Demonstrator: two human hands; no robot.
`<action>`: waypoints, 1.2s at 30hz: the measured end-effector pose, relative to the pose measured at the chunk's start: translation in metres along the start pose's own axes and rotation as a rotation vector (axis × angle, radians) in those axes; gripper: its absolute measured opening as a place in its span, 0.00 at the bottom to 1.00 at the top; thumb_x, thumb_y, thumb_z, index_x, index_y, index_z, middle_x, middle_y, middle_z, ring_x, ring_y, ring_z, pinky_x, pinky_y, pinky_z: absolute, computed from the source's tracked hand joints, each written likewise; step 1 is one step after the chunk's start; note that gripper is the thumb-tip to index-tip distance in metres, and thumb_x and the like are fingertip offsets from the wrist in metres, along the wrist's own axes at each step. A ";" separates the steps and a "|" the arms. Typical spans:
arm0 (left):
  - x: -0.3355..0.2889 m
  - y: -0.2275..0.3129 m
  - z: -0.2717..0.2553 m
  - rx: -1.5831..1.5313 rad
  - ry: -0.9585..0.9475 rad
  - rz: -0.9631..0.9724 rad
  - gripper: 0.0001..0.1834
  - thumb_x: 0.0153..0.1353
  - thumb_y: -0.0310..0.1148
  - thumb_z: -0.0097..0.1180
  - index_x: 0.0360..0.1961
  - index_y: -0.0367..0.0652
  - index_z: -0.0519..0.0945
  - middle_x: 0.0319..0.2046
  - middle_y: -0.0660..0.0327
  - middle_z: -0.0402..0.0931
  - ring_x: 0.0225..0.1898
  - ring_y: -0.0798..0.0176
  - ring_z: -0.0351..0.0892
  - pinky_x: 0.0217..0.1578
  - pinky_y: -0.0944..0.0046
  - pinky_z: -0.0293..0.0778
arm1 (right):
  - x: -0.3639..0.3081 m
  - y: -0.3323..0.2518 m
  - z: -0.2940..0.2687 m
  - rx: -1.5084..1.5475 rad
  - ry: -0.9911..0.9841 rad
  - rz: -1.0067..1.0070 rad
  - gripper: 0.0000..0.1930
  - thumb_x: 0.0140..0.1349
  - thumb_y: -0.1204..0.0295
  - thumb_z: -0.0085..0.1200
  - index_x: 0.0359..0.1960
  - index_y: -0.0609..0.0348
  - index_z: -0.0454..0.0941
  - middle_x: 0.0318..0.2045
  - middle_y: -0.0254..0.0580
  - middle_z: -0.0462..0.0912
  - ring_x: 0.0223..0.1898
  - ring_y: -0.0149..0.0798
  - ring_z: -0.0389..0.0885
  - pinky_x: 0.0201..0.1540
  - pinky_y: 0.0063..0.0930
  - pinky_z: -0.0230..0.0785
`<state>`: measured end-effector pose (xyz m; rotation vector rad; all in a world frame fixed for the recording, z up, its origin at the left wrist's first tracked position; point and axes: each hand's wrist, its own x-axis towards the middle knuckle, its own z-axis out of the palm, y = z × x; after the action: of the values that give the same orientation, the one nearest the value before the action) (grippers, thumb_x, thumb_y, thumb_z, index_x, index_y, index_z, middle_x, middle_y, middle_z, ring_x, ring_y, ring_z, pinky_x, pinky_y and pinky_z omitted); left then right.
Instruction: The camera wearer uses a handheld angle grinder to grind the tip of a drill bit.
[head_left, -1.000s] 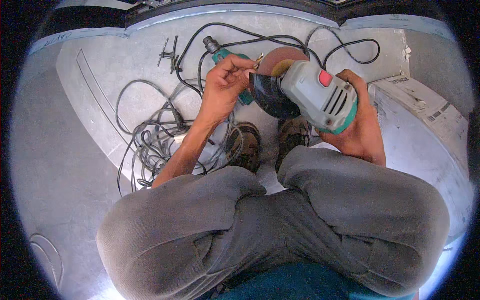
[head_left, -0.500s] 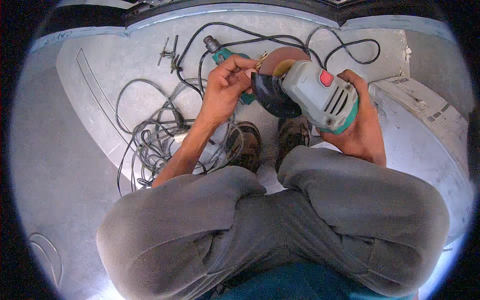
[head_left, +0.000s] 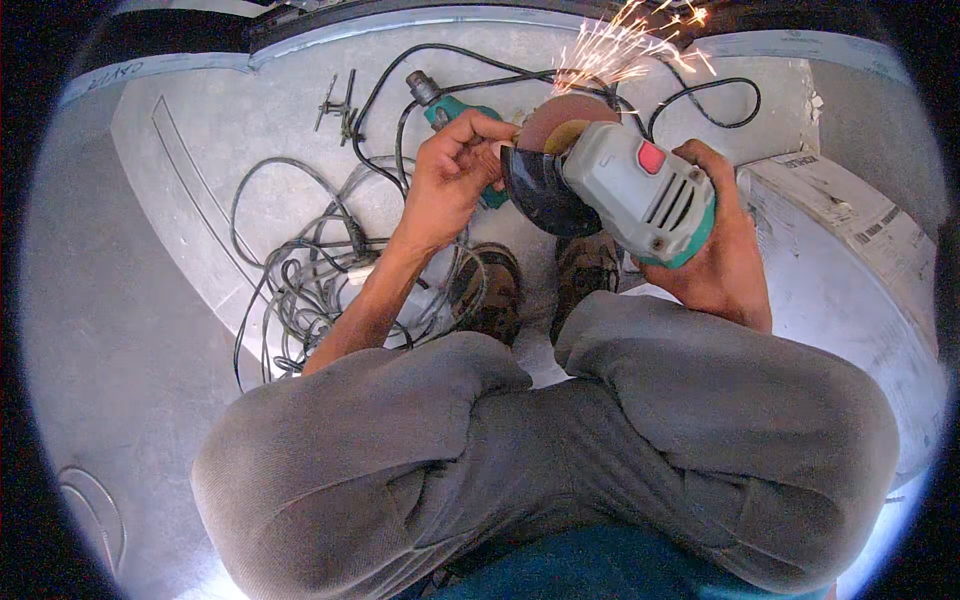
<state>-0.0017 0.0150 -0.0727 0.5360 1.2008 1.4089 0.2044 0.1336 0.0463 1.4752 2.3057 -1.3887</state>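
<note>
My right hand (head_left: 725,260) is wrapped round the body of a grey and green angle grinder (head_left: 640,195) with a red switch. Its brown disc (head_left: 565,115) faces away from me, and a black guard (head_left: 545,200) covers the near side. Bright sparks (head_left: 620,60) fly off the disc's far edge. My left hand (head_left: 450,180) pinches a small brass-coloured drill bit (head_left: 516,138) against the disc's left edge; fingers and disc hide most of it. Just beyond that hand lies a green drill (head_left: 440,105) with a dark chuck, partly covered by the fingers.
Black cables (head_left: 430,48) loop across the far floor. A tangled cord heap (head_left: 300,290) lies left of my feet. Small T-shaped metal keys (head_left: 335,105) rest near the drill. A worn white carton (head_left: 830,220) stands at the right. My shoes (head_left: 585,275) are below the grinder.
Sparks have appeared, spraying up and to the right from the disc. My left hand has shifted slightly, bringing the drill bit against the disc's edge. The grinder has hardly moved.
</note>
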 end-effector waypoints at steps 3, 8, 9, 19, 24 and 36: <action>-0.001 0.005 0.000 0.030 0.000 -0.015 0.10 0.57 0.19 0.50 0.41 0.36 0.74 0.29 0.67 0.74 0.27 0.76 0.70 0.29 0.75 0.67 | 0.001 0.000 -0.001 -0.009 -0.008 -0.002 0.39 0.39 0.72 0.65 0.56 0.47 0.57 0.39 0.55 0.80 0.44 0.59 0.77 0.46 0.44 0.71; -0.002 0.000 -0.001 0.004 -0.028 0.037 0.10 0.58 0.19 0.49 0.41 0.36 0.73 0.29 0.66 0.73 0.26 0.76 0.70 0.28 0.75 0.66 | 0.002 0.005 0.003 0.093 0.009 -0.019 0.39 0.40 0.70 0.66 0.56 0.47 0.57 0.39 0.54 0.80 0.44 0.59 0.77 0.46 0.43 0.71; -0.002 -0.002 -0.001 -0.004 -0.027 0.023 0.09 0.59 0.19 0.49 0.41 0.36 0.73 0.28 0.66 0.73 0.26 0.76 0.69 0.28 0.75 0.66 | 0.001 0.004 0.003 0.092 0.010 -0.018 0.39 0.40 0.70 0.66 0.56 0.47 0.57 0.39 0.54 0.80 0.44 0.59 0.77 0.46 0.43 0.71; -0.001 0.009 -0.001 0.041 0.031 -0.097 0.07 0.61 0.23 0.50 0.40 0.36 0.74 0.27 0.66 0.73 0.24 0.75 0.67 0.27 0.75 0.64 | 0.001 0.000 -0.001 -0.001 0.002 -0.032 0.40 0.39 0.73 0.65 0.56 0.47 0.56 0.39 0.53 0.80 0.44 0.60 0.77 0.46 0.42 0.71; 0.004 0.004 0.001 0.035 0.016 -0.045 0.07 0.62 0.25 0.51 0.41 0.36 0.74 0.28 0.65 0.74 0.26 0.74 0.69 0.27 0.74 0.65 | -0.001 0.001 -0.004 -0.028 0.002 -0.024 0.40 0.39 0.73 0.65 0.56 0.47 0.56 0.40 0.53 0.80 0.44 0.60 0.77 0.46 0.43 0.71; 0.001 0.007 0.003 0.014 -0.001 -0.079 0.07 0.62 0.23 0.50 0.41 0.36 0.74 0.28 0.65 0.75 0.26 0.75 0.69 0.28 0.74 0.66 | 0.000 -0.003 -0.004 -0.035 0.001 -0.037 0.40 0.40 0.70 0.67 0.56 0.47 0.56 0.38 0.54 0.80 0.42 0.60 0.78 0.45 0.44 0.71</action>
<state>-0.0028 0.0184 -0.0656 0.4942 1.2191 1.3336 0.2037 0.1357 0.0509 1.4316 2.3570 -1.3497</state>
